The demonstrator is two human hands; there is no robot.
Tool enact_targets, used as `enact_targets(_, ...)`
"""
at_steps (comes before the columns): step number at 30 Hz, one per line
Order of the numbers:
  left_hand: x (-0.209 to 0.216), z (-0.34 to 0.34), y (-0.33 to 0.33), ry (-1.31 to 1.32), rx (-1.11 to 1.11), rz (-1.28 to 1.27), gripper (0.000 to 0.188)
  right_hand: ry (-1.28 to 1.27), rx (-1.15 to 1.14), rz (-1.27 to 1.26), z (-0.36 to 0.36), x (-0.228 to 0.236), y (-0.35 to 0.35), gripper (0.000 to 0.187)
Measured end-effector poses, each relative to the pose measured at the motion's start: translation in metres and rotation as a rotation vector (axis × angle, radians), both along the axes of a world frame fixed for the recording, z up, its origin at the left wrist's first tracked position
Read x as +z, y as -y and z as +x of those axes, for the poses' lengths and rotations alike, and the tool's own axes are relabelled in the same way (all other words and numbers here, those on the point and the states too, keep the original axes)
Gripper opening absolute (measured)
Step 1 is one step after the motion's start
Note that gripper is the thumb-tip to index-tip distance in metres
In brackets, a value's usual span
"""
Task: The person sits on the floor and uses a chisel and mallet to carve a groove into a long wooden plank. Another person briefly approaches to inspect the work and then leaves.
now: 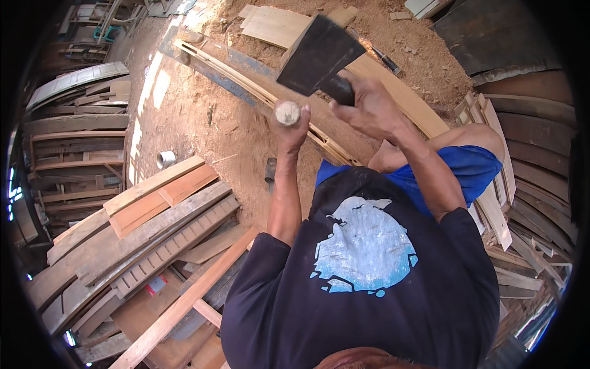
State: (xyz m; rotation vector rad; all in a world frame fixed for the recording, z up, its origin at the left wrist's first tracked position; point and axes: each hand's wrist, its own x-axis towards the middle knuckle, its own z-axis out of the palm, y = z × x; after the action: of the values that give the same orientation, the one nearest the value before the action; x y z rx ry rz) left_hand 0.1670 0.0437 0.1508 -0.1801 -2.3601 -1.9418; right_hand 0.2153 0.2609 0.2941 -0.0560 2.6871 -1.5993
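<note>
My left hand (292, 136) is closed around an upright chisel, whose round, worn wooden handle end (287, 113) points up at me; its blade is hidden below. Held up to the right of it is a mallet (321, 54) with a big dark block head, its short black handle gripped in my right hand (371, 112). The mallet head is raised, apart from the chisel. Beneath both hands a long pale wooden bar (230, 72) with slots cut along it runs diagonally from far left to near right.
Wide planks (276, 26) lie at the back on sawdust-covered ground (203, 132). A long board (399, 86) runs beside my bent right leg. Stacked timber (153, 227) fills the near left, with a white cup-like container (165, 160) beside it. More boards (531, 138) line the right.
</note>
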Motion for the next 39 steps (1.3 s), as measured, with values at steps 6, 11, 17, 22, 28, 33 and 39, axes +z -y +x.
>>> enact_targets(6, 0.030, -0.023, -0.012, 0.076, -0.066, -0.061, 0.024, -0.141, -0.145, -0.319, 0.005, 0.018, -0.010, 0.029)
enact_targets(11, 0.003, -0.023, -0.008, 0.135, -0.033, -0.051, 0.023, -0.104, -0.116, -0.265, 0.011, 0.033, -0.018, 0.025)
enact_targets(17, 0.005, -0.023, -0.009, 0.118, -0.052, -0.044, 0.023, -0.108, -0.107, -0.282, 0.010, 0.038, -0.018, 0.023)
enact_targets(22, 0.019, -0.020, -0.015, 0.101, -0.064, -0.087, 0.022, -0.103, -0.076, -0.280, 0.010, 0.041, -0.017, 0.022)
enact_targets(28, 0.021, -0.018, -0.019, 0.023, -0.085, -0.056, 0.017, -0.138, -0.097, -0.291, 0.010, 0.036, -0.015, 0.020)
enact_targets(33, 0.021, -0.020, -0.023, 0.036, -0.077, -0.047, 0.018, -0.152, -0.090, -0.339, 0.012, 0.036, -0.015, 0.019)
enact_targets(39, 0.007, -0.021, -0.017, 0.026, -0.064, -0.065, 0.019, -0.158, -0.117, -0.356, 0.015, 0.041, -0.016, 0.019)
